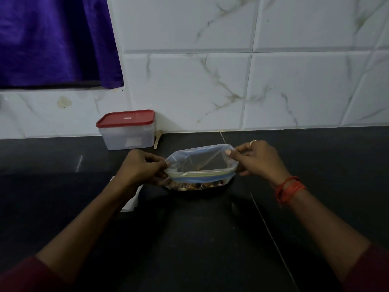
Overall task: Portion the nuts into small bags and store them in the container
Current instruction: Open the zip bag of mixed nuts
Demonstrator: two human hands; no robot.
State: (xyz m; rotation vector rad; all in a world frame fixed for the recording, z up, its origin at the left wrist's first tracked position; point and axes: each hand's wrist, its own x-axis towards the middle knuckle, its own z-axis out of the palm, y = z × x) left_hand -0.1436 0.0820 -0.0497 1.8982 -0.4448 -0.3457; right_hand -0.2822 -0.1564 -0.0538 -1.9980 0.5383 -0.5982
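Head view, looking down at a dark surface [210,239] that meets a white marble-patterned tile wall [252,81]. A clear zip bag [203,174] stands at the centre of the surface, its mouth spread wide open. A shallow layer of mixed nuts [189,186] shows through the bag's lower part.

Both hands grip the bag at its rim. The left hand [141,167] pinches the left end of the mouth with curled fingers. The right hand [260,161] pinches the right end, thumb on the near side of the rim. A ring [253,141] sits on one right finger, and red thread bands [289,187] circle the right wrist.

The container [130,137] – translucent, closed by a red lid [126,119] – stands at the back left against the wall, well apart from the bag. A small wooden spoon [158,139] leans just beside its right side. A flat white sheet [131,200] – whether paper or bags cannot be told – lies partly under the left forearm. A purple cloth [52,39] hangs at upper left.
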